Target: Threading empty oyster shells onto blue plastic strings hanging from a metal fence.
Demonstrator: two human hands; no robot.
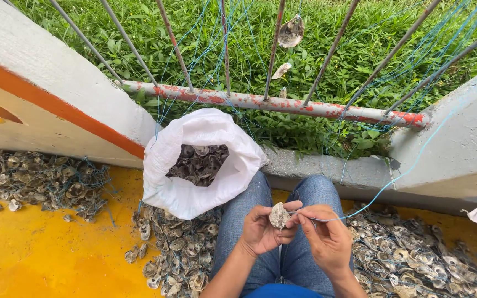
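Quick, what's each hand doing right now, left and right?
Left hand: closed on an oyster shell.
Right hand: fingertips pinched on the blue string, right at the shell.

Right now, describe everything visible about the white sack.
The white sack looks like woven plastic, its mouth rolled down and open. It stands tilted on the yellow floor against the low wall, beside the person's knee. Dark grey shells fill it. More strung shells lie at its base.
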